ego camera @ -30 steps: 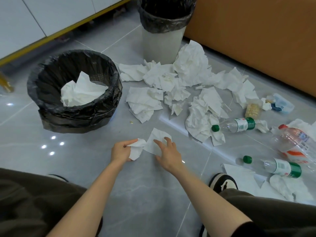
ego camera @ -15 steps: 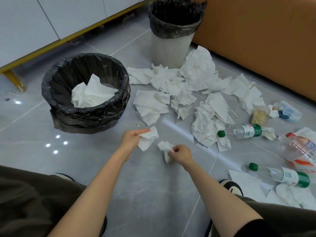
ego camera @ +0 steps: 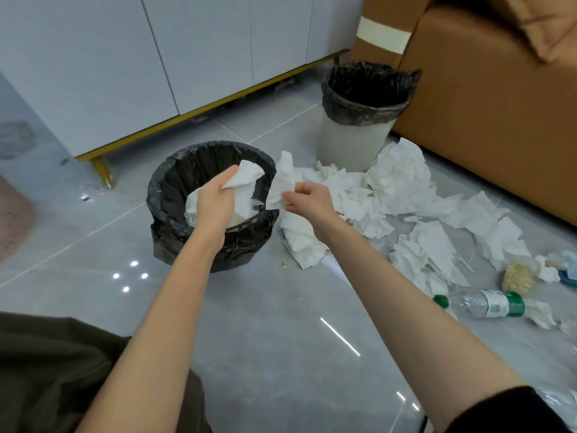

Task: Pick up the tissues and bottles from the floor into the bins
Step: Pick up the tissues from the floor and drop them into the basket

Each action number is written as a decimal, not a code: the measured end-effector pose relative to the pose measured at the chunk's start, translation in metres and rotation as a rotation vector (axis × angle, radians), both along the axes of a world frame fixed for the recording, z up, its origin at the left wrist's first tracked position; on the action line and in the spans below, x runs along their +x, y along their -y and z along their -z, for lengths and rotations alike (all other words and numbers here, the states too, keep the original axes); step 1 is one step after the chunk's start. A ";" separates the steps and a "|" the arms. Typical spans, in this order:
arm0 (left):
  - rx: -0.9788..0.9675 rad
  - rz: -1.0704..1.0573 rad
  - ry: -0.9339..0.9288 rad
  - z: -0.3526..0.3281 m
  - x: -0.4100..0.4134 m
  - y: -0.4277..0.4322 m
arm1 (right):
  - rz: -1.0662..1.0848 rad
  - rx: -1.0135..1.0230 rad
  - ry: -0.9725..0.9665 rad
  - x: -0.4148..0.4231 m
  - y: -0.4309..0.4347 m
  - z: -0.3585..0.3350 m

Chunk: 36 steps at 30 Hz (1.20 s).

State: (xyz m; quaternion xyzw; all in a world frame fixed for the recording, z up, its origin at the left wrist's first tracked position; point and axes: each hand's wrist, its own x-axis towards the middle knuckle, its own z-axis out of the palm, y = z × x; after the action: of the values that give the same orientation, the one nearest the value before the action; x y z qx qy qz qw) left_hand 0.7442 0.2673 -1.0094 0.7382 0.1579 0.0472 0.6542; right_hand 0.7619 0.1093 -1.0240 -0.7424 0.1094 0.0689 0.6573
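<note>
My left hand (ego camera: 215, 203) grips a white tissue (ego camera: 245, 178) over the mouth of the low bin with the black liner (ego camera: 162, 195). White tissues lie inside that bin. My right hand (ego camera: 307, 200) pinches a second crumpled tissue (ego camera: 279, 187) just right of the bin's rim. A heap of white tissues (ego camera: 402, 179) covers the floor to the right. A clear plastic bottle with a green cap and label (ego camera: 490, 303) lies on its side at the far right.
A taller white bin with a black liner (ego camera: 359, 135) stands behind the tissue heap. A brown sofa (ego camera: 487, 120) runs along the right. White cabinets on gold legs (ego camera: 103, 173) line the back wall. A yellowish wrapper (ego camera: 518, 278) lies near the bottle.
Both hands have lifted from the floor with their tissues and moved up to the low bin. My left hand is now over its opening. The view has tilted up.
</note>
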 end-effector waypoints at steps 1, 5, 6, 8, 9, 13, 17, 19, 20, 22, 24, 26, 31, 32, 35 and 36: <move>0.033 -0.003 -0.014 0.000 0.003 -0.007 | -0.021 -0.012 0.012 0.007 -0.011 -0.004; 0.173 0.087 -0.040 0.006 0.005 -0.024 | -0.195 -0.057 0.008 0.021 -0.047 -0.007; 0.208 0.118 -0.038 0.008 0.004 -0.025 | -0.243 -0.069 0.012 0.021 -0.051 -0.006; 0.287 0.170 -0.032 0.011 0.003 -0.028 | -0.290 -0.100 0.028 0.021 -0.055 -0.003; 0.344 0.184 -0.054 0.011 0.003 -0.029 | -0.283 -0.105 0.034 0.021 -0.056 -0.001; 0.614 0.202 -0.137 0.012 0.007 -0.032 | -0.171 -0.105 0.077 0.014 -0.048 0.000; 0.571 0.180 0.033 0.009 -0.001 -0.020 | -0.061 -0.048 0.068 0.007 -0.020 0.002; 0.490 0.176 0.157 0.006 -0.008 -0.008 | -0.016 -0.038 0.035 0.000 0.000 0.006; 0.466 0.186 0.192 0.006 -0.011 0.000 | 0.002 -0.046 0.019 -0.004 0.011 0.010; 0.465 0.218 0.227 0.008 -0.013 0.016 | 0.045 -0.067 -0.025 -0.015 0.034 0.020; 0.480 0.260 0.255 0.011 -0.016 0.035 | 0.092 -0.079 -0.093 -0.026 0.058 0.035; 0.449 0.300 0.266 0.016 -0.018 0.054 | 0.131 -0.102 -0.162 -0.037 0.080 0.052; 0.425 0.493 0.122 0.056 -0.026 0.093 | 0.263 -0.144 -0.329 -0.064 0.125 0.096; 0.434 0.526 0.087 0.069 -0.028 0.096 | 0.274 -0.160 -0.359 -0.069 0.131 0.105; 0.463 0.584 -0.017 0.104 -0.035 0.102 | 0.282 -0.233 -0.424 -0.084 0.148 0.126; 0.469 0.591 -0.047 0.114 -0.036 0.102 | 0.270 -0.250 -0.431 -0.086 0.150 0.130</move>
State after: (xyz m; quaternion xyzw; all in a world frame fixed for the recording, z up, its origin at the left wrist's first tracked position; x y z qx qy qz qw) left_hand 0.7077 0.1652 -1.1231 0.8824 -0.0622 -0.1258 0.4491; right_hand 0.6755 -0.0408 -1.1544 -0.7647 0.3523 0.1230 0.5252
